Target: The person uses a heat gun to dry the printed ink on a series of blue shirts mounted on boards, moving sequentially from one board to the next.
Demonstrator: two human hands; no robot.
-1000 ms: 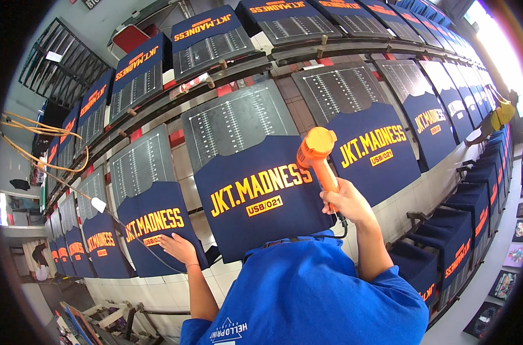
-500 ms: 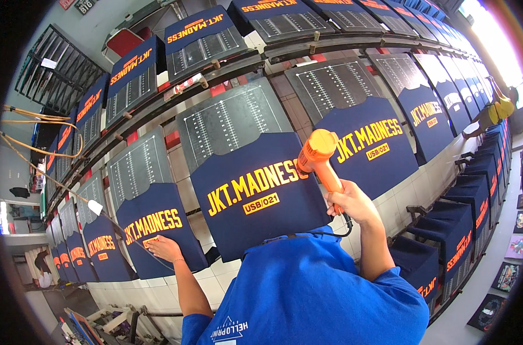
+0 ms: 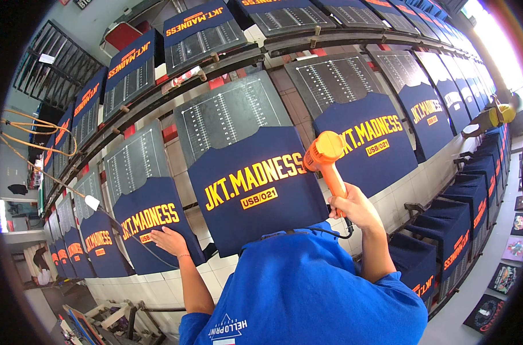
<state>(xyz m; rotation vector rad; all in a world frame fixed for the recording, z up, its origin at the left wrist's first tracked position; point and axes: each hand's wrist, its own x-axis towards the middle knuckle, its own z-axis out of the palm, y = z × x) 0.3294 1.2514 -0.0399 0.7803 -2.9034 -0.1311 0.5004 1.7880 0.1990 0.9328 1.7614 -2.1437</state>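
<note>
My right hand [image 3: 358, 208] is wrapped round the grip of an orange heat gun [image 3: 332, 172]. The gun's nozzle faces left, over the right end of the yellow-orange print on a navy shirt panel [image 3: 261, 221] in front of me. That panel covers the near part of a dark board [image 3: 233, 109] with white ruler marks. My left hand [image 3: 170, 241] has its fingers stretched out over the neighbouring printed navy panel [image 3: 152, 201]; whether it touches the cloth I cannot tell. A thin cable [image 3: 126, 234] crosses that panel beside the left hand.
More boards with printed navy panels stand in rows on both sides and beyond a dark rail [image 3: 238, 59]. A white connector [image 3: 92, 202] hangs on the cable at left. Draped panels [image 3: 445, 221] line the right side. A person in yellow [image 3: 491, 118] is at far right.
The heat gun has shifted slightly right and down relative to the print. My left hand has moved a little right and up, its fingers now flatter. The whole view has shifted slightly.
</note>
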